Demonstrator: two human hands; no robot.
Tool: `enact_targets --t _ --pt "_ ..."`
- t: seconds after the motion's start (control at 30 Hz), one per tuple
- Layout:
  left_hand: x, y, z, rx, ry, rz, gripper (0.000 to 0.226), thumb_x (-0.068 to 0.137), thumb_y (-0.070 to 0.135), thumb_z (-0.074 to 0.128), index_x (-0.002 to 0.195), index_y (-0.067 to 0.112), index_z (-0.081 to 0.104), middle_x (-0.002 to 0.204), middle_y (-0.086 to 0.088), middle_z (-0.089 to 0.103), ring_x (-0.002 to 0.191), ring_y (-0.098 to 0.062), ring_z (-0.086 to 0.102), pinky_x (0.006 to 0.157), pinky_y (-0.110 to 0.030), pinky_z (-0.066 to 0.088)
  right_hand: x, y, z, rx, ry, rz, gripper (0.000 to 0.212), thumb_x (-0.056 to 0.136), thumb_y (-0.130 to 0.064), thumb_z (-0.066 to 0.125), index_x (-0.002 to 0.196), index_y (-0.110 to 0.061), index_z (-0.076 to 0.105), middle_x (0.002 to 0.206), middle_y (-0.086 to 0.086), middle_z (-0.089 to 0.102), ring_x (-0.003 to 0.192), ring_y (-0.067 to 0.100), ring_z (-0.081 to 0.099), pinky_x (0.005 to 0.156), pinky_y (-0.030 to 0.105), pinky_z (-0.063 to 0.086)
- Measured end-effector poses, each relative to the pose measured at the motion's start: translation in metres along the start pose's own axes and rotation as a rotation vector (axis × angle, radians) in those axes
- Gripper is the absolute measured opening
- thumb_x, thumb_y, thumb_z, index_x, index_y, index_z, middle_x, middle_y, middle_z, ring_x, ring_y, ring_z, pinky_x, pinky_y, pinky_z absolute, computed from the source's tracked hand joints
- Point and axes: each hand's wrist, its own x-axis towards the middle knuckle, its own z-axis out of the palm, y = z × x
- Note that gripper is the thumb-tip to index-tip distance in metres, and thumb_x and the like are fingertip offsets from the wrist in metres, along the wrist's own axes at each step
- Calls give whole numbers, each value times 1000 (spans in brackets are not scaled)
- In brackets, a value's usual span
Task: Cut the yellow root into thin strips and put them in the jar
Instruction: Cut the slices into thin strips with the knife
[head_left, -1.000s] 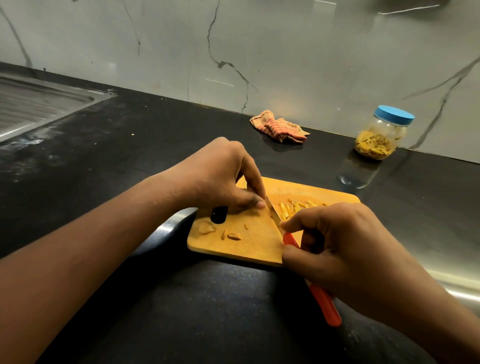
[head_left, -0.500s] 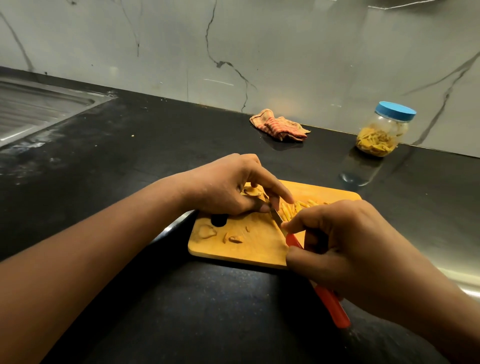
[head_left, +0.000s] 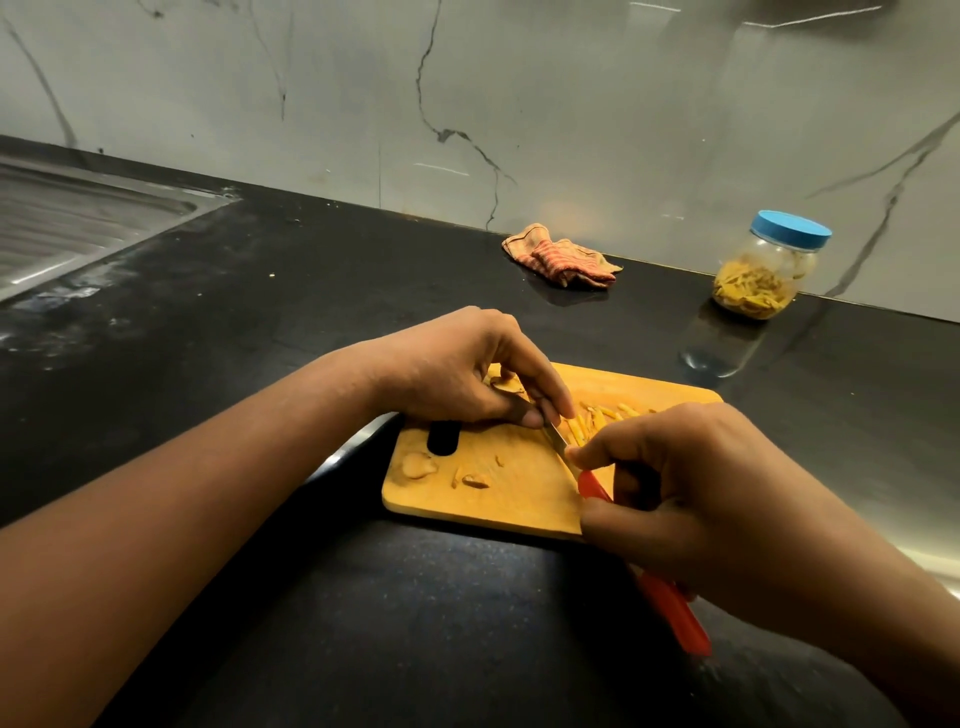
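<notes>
A wooden cutting board lies on the black counter. My right hand grips a knife with a red handle; its blade points up and left onto the board. My left hand has its fingers curled down, pinching a yellow root piece at the blade; the piece is mostly hidden. Thin yellow strips lie on the board right of the blade. Peel scraps sit near the board's handle hole. The jar, blue lid on, holds yellow strips at the back right.
An orange striped cloth is bunched against the marble wall behind the board. A steel sink drainboard is at the far left. The black counter stretches between them.
My left hand has shifted right along the board and now pinches the root at the blade. The knife has slid slightly right and forward with my right hand.
</notes>
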Motion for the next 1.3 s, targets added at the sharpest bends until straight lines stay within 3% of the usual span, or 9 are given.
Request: enact_targets --t 0.2,0.37,0.6,0.8,0.9,1.0,1.2,1.3 --pt "1 -3 -1 9 -11 18 31 85 20 75 103 44 71 96 26 65 102 13 50 78 1 37 0 0 0 18 -20 10 37 72 -43 59 106 -33 68 68 -3 60 69 7 58 59 31 51" --pt "-1 -3 2 -22 -9 17 29 84 19 76 109 34 73 91 31 61 97 20 49 76 3 34 -4 3 4 18 22 -3 33 78 -39 62 109 -33 69 63 -5 60 68 6 59 56 21 47" --pt "2 -4 4 -64 13 27 27 84 14 76 104 31 75 88 28 64 95 20 53 76 3 37 -8 8 6 134 28 38 33 73 -39 64 105 -33 70 72 -2 65 61 11 60 54 26 51" --pt "3 -4 6 -112 19 -10 26 80 18 79 104 28 76 92 24 68 98 14 58 78 -4 41 -4 4 11 14 48 -17 41 77 -45 56 115 -34 65 62 -13 56 71 -1 58 57 15 43" --pt "4 -3 7 -157 -4 -49 25 80 20 80 103 27 76 98 16 73 103 7 61 89 -16 40 -7 4 9 11 56 -12 39 77 -43 59 113 -33 67 59 -15 57 68 -1 58 57 12 41" --pt "6 -1 6 -196 -24 -101 26 79 17 80 104 23 76 100 11 75 105 1 65 95 -23 40 -10 3 8 22 36 14 36 78 -41 63 113 -33 67 70 -31 57 67 -3 57 54 9 40" --pt "13 3 7 -268 -25 -214 28 77 2 80 102 15 76 95 4 77 95 -6 72 76 -10 54 -14 -1 2 8 -19 26 37 74 -45 63 110 -37 67 84 -34 57 72 -2 60 55 13 43" --pt "15 4 8 -283 -10 -234 28 77 -1 79 101 15 76 93 3 77 93 -7 73 78 -9 54 -18 -2 -1 -10 -33 23 40 70 -48 58 107 -38 68 81 -37 57 71 -4 59 55 12 43"
